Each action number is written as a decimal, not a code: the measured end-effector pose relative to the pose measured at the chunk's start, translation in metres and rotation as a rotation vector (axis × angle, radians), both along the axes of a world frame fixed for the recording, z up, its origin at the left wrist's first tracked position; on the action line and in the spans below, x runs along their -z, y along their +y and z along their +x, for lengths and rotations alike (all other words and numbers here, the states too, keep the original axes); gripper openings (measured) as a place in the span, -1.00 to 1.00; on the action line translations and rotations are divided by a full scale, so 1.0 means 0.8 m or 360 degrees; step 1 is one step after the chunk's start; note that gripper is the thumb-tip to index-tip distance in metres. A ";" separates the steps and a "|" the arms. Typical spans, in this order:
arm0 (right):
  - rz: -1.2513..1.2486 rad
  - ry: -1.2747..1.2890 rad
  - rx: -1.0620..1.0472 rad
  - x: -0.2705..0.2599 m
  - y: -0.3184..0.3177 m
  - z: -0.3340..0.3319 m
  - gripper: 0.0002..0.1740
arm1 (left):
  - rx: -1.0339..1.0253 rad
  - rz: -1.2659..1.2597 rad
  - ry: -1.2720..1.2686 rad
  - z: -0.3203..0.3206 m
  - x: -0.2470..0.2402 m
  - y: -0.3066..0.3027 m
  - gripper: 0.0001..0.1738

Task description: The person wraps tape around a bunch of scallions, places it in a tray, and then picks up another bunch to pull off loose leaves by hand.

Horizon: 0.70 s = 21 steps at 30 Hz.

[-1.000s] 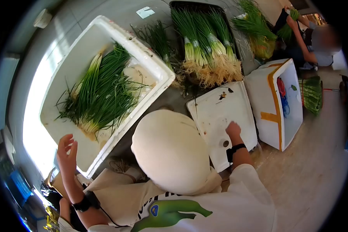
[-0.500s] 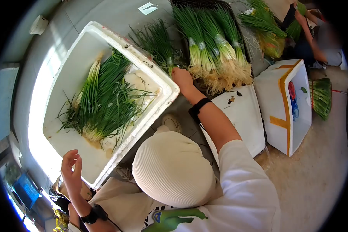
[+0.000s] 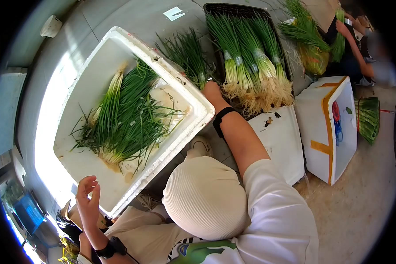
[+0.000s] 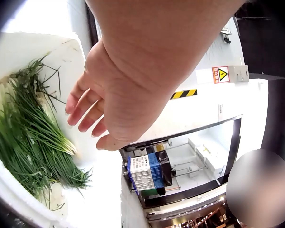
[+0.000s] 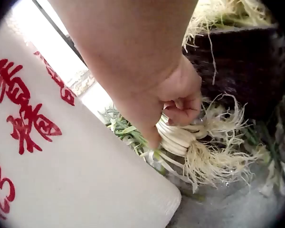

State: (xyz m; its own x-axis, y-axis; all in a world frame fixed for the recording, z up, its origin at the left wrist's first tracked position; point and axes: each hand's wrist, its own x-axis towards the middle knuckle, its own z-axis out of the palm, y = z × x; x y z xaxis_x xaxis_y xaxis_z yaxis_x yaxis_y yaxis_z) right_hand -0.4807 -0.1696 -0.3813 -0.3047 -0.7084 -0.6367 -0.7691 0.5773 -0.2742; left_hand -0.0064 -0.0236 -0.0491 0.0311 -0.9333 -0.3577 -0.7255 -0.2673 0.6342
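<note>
- Gripping a bundle of spring onions [image 5: 176,141] by its pale stems: the right hand [image 5: 157,102] is curling round it, low between the foam box [image 5: 99,166] and the dark basket [image 5: 237,66].
- Left hand [image 3: 89,202] is hanging released beside the box, holding nothing.
- Risk, snagging: roots [image 5: 218,164] are splaying near the basket; a sideways pull could be tearing them.
- Risk, knocking: the box corner is crowding the right hand; a low lift could be scraping the leaves [image 3: 185,50] on it.
- Risk, slipping: one hand is gripping near the root end, likely leaving the leaves drooping.
- Cannot tell how firmly the bundle is tied.
</note>
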 end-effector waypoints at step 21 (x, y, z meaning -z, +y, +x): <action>-0.0657 -0.0998 0.0341 -0.207 -0.007 -0.044 -0.59 | 0.0050 -0.0102 -0.0019 -0.009 -0.021 0.012 -0.73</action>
State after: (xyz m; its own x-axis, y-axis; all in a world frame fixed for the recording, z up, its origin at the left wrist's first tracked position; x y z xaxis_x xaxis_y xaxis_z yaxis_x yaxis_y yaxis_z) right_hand -0.5157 -0.1751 -0.2158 -0.1321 -0.8918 -0.4328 -0.2826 0.4524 -0.8459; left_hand -0.0137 -0.0138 -0.0324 0.0056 -0.9548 -0.2973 -0.7403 -0.2038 0.6406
